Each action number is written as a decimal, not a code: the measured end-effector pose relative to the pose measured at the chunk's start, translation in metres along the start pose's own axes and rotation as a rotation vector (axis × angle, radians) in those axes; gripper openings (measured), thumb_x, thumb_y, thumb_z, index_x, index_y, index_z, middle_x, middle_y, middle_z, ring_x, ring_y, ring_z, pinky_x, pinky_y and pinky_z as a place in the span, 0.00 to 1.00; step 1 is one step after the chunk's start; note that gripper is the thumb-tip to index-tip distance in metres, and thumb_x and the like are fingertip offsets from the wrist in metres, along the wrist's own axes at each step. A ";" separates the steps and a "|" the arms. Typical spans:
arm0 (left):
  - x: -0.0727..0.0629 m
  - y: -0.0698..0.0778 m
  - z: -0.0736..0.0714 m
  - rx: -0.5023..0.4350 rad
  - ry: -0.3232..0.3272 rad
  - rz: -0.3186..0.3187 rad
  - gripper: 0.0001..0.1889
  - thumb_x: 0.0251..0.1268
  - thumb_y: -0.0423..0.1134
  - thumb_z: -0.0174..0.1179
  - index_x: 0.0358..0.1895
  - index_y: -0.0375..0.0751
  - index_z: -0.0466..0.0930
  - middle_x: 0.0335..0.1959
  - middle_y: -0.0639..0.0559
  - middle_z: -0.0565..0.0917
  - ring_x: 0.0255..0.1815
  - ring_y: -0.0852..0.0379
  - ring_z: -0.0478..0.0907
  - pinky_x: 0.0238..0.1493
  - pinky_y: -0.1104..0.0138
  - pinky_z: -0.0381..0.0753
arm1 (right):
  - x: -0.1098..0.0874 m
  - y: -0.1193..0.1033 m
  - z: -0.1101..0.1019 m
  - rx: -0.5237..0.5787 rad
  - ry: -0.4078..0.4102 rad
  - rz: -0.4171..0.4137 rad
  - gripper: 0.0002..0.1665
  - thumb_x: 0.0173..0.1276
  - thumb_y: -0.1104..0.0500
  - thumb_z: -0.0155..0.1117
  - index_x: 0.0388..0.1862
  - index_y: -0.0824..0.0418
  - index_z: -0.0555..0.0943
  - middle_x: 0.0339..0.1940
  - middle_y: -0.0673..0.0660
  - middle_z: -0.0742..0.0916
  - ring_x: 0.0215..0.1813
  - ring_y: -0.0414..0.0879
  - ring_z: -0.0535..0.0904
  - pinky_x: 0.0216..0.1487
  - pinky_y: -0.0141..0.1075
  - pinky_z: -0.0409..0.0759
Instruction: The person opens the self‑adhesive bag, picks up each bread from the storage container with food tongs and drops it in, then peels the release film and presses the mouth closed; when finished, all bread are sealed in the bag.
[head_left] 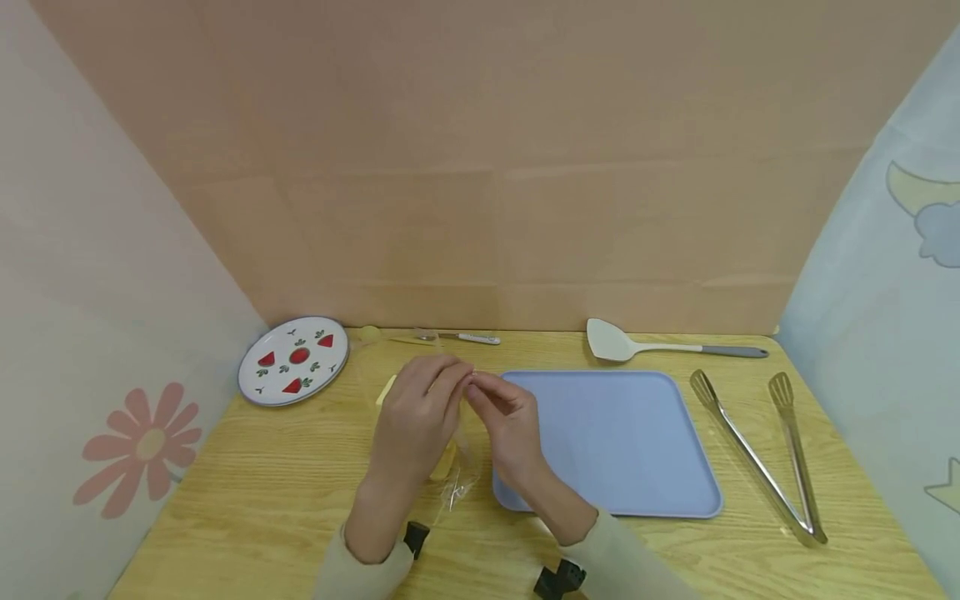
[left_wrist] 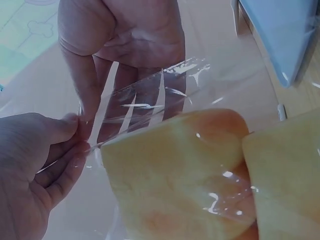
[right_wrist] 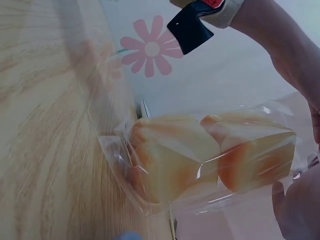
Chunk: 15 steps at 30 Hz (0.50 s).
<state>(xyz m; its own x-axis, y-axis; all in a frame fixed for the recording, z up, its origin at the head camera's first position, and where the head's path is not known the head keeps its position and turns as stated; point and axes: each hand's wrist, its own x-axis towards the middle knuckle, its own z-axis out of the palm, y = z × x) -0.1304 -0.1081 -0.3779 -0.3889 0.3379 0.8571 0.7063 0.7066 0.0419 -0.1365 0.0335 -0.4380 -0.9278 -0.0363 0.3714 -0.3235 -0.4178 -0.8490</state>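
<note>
Both hands meet in front of the body, to the left of the blue tray [head_left: 607, 442]. Between their fingertips is the top of a clear plastic bag [right_wrist: 120, 150]. My left hand [head_left: 412, 408] pinches the film from the left, and my right hand [head_left: 517, 425] pinches it from the right, the fingertips almost together. Below them in the bag are two thick pieces of bread [left_wrist: 170, 175], pale with browned crust, side by side. In the head view the left hand hides most of the bread. Several fingers of the right hand show through the film in the left wrist view.
A plate with red fruit patterns [head_left: 288, 358] lies at the back left. Behind the hands are a wooden spoon [head_left: 370, 334] and a white-handled utensil [head_left: 477, 338]. At the right are a white spatula [head_left: 611, 340] and metal tongs [head_left: 757, 462]. Walls enclose the table.
</note>
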 end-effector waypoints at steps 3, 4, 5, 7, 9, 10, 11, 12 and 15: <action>0.001 0.002 -0.003 0.018 -0.019 0.005 0.09 0.63 0.23 0.78 0.44 0.29 0.91 0.42 0.41 0.89 0.42 0.42 0.88 0.47 0.57 0.92 | -0.001 0.001 -0.001 -0.060 -0.007 -0.081 0.12 0.78 0.76 0.64 0.55 0.74 0.90 0.52 0.43 0.94 0.57 0.38 0.90 0.61 0.33 0.88; 0.001 0.003 -0.004 0.026 -0.025 0.009 0.09 0.62 0.23 0.79 0.44 0.29 0.91 0.42 0.41 0.89 0.42 0.42 0.88 0.47 0.57 0.92 | -0.001 0.001 -0.001 -0.080 -0.012 -0.109 0.11 0.78 0.77 0.64 0.55 0.79 0.87 0.53 0.43 0.94 0.58 0.38 0.90 0.61 0.33 0.88; 0.001 0.004 -0.005 0.035 -0.032 0.015 0.09 0.61 0.23 0.79 0.43 0.29 0.91 0.41 0.41 0.89 0.42 0.42 0.87 0.46 0.57 0.92 | -0.001 0.001 -0.002 -0.093 -0.016 -0.132 0.12 0.77 0.77 0.64 0.55 0.84 0.85 0.53 0.42 0.93 0.58 0.38 0.90 0.61 0.33 0.88; 0.002 0.005 -0.007 0.053 -0.048 0.026 0.09 0.62 0.24 0.79 0.43 0.29 0.91 0.41 0.41 0.89 0.42 0.43 0.87 0.46 0.58 0.91 | -0.001 0.002 -0.002 -0.112 -0.026 -0.173 0.12 0.76 0.79 0.64 0.54 0.87 0.82 0.54 0.41 0.93 0.58 0.38 0.89 0.61 0.33 0.88; 0.002 0.005 -0.008 0.068 -0.060 0.037 0.09 0.63 0.25 0.79 0.44 0.29 0.91 0.41 0.41 0.90 0.42 0.43 0.88 0.47 0.58 0.91 | -0.001 0.002 -0.004 -0.132 -0.034 -0.205 0.12 0.75 0.79 0.64 0.53 0.87 0.82 0.55 0.41 0.93 0.59 0.38 0.89 0.62 0.33 0.88; 0.002 0.005 -0.008 0.075 -0.063 0.043 0.09 0.63 0.26 0.79 0.44 0.29 0.91 0.41 0.41 0.90 0.42 0.43 0.88 0.47 0.58 0.92 | -0.001 0.002 -0.004 -0.141 -0.036 -0.217 0.11 0.75 0.79 0.64 0.53 0.87 0.83 0.55 0.41 0.93 0.59 0.38 0.89 0.62 0.33 0.88; 0.001 0.005 -0.008 0.080 -0.064 0.049 0.09 0.63 0.26 0.79 0.44 0.29 0.91 0.41 0.41 0.90 0.42 0.43 0.88 0.47 0.58 0.92 | -0.001 0.002 -0.004 -0.152 -0.036 -0.227 0.11 0.75 0.80 0.65 0.53 0.86 0.83 0.55 0.41 0.93 0.60 0.38 0.89 0.63 0.33 0.87; 0.001 0.005 -0.008 0.086 -0.065 0.056 0.09 0.63 0.26 0.79 0.44 0.29 0.91 0.41 0.41 0.90 0.42 0.43 0.88 0.47 0.58 0.92 | -0.001 0.002 -0.004 -0.165 -0.035 -0.235 0.11 0.74 0.80 0.65 0.53 0.86 0.84 0.55 0.41 0.93 0.60 0.38 0.89 0.63 0.33 0.87; 0.000 0.004 -0.007 0.096 -0.054 0.075 0.09 0.63 0.26 0.78 0.45 0.28 0.91 0.41 0.40 0.90 0.40 0.44 0.89 0.46 0.58 0.92 | -0.001 0.003 -0.005 -0.200 -0.027 -0.246 0.11 0.74 0.80 0.66 0.52 0.84 0.85 0.54 0.40 0.93 0.60 0.37 0.89 0.64 0.33 0.87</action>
<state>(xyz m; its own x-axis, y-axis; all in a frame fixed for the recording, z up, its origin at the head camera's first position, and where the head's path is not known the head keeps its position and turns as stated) -0.1228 -0.1097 -0.3741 -0.3701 0.4237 0.8267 0.6758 0.7335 -0.0734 -0.1368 0.0367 -0.4425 -0.8128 0.0187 0.5822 -0.5702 -0.2305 -0.7885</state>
